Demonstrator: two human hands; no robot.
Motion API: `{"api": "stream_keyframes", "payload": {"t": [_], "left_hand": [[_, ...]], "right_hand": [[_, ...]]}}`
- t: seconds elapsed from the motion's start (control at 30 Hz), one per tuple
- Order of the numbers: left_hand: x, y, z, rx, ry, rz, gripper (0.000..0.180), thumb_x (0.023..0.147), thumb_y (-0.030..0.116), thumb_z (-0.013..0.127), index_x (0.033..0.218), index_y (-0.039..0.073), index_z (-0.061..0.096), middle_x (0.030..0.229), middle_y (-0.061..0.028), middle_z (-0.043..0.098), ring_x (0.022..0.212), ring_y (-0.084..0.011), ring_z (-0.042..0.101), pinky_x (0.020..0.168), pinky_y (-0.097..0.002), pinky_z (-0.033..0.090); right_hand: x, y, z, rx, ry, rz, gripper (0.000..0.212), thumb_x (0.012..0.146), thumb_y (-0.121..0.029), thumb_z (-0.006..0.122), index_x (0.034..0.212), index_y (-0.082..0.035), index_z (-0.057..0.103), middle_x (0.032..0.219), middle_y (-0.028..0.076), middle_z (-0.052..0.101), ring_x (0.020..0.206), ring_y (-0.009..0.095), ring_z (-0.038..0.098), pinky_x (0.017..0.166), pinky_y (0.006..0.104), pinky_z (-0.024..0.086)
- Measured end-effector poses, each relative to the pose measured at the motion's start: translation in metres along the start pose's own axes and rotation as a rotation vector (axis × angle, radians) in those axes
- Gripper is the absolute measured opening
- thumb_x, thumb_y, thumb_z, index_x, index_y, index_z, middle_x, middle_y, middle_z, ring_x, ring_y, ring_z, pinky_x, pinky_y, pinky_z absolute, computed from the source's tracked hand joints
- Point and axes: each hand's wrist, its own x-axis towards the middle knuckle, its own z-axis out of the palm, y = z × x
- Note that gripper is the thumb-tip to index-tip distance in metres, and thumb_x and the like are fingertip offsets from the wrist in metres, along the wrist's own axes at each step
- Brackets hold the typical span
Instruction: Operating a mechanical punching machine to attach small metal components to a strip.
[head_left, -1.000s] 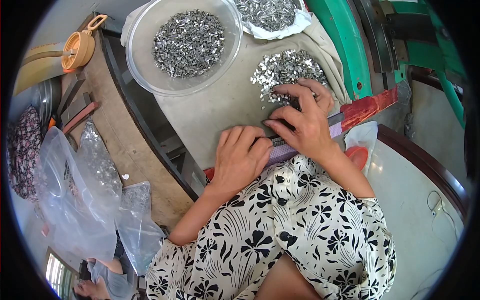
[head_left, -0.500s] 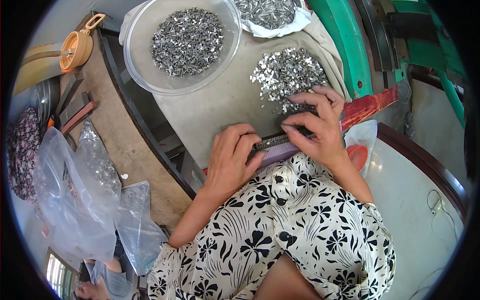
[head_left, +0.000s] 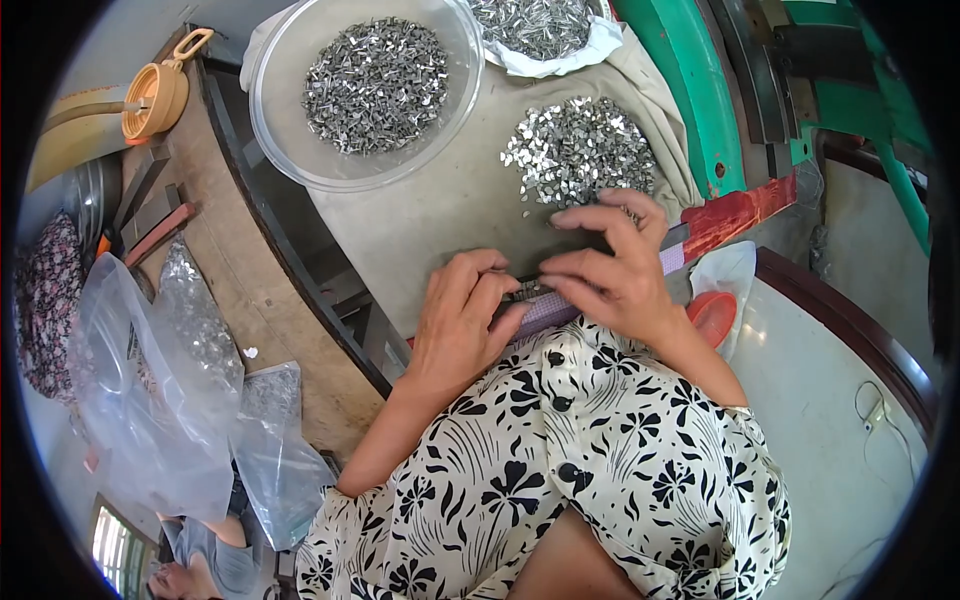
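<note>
Close to my body lies a narrow dark metal strip (head_left: 523, 291) with a toothed-looking row along it. My left hand (head_left: 455, 320) grips its left end between thumb and curled fingers. Over the strip's right part hovers my right hand (head_left: 618, 270), thumb and forefinger pinched near its upper face. Whatever sits between those fingertips is too small to make out. Just beyond my right fingers spreads a loose heap of small shiny metal flakes (head_left: 575, 150) on a beige cloth (head_left: 440, 215).
A clear round tub (head_left: 270, 130) of small metal pieces stands far left, with a white-lined container (head_left: 545, 65) of thin metal pieces beside it. Green machine framing (head_left: 690, 90) borders the right. Plastic bags (head_left: 150, 390) hang at left; another person (head_left: 205, 560) shows at lower left.
My right hand has shifted left along the strip, closer to my left hand, and covers more of the strip's middle. My left hand stays in place.
</note>
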Motion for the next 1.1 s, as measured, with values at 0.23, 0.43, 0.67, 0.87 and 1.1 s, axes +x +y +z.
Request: {"api": "stream_keyframes", "payload": {"t": [0.23,0.43,0.67,0.87,1.1], "left_hand": [[0.002,0.001,0.001,0.009,0.017,0.027,0.028,0.073,0.01,0.079,0.095,0.005,0.062,0.111,-0.0099,0.057,0.099,-0.0304,0.057,0.083,-0.0407,0.044],[0.002,-0.003,0.002,0.084,0.0,0.105,0.026,0.074,0.011,0.078,0.095,0.006,0.064,0.11,-0.0082,0.057,0.098,-0.0291,0.057,0.082,-0.0403,0.043],[0.005,0.001,0.001,0.069,0.015,0.096,0.021,0.076,0.011,0.076,0.094,0.007,0.066,0.107,-0.0064,0.058,0.096,-0.0268,0.058,0.083,-0.0396,0.043],[0.005,-0.001,0.003,0.115,0.044,0.176,0.019,0.076,0.009,0.074,0.094,0.007,0.067,0.102,-0.0048,0.06,0.093,-0.0246,0.058,0.085,-0.0394,0.043],[0.004,-0.001,0.006,0.121,0.068,0.214,0.027,0.069,0.001,0.078,0.093,0.008,0.067,0.098,-0.0047,0.063,0.087,-0.0265,0.06,0.081,-0.0393,0.045]], "right_hand": [[0.027,0.01,0.003,-0.104,0.081,0.032,0.015,0.071,-0.016,0.081,0.085,-0.016,0.075,0.115,0.0,0.065,0.117,0.032,0.046,0.1,0.042,0.032],[0.034,0.004,0.015,-0.162,0.046,0.006,0.014,0.07,-0.017,0.081,0.082,-0.018,0.073,0.117,-0.003,0.064,0.119,0.03,0.048,0.098,0.0436,0.029],[0.022,0.007,0.007,-0.071,0.082,0.027,0.018,0.066,-0.015,0.082,0.081,-0.017,0.072,0.115,0.0,0.065,0.119,0.03,0.044,0.1,0.0407,0.031],[-0.016,0.007,0.0,-0.031,0.086,-0.021,0.019,0.064,-0.018,0.082,0.081,-0.017,0.072,0.114,0.0,0.065,0.116,0.031,0.045,0.1,0.0405,0.032],[-0.023,0.009,-0.003,-0.047,0.045,0.032,0.023,0.064,-0.018,0.084,0.086,-0.017,0.077,0.113,0.003,0.066,0.116,0.031,0.045,0.101,0.0424,0.033]]}}
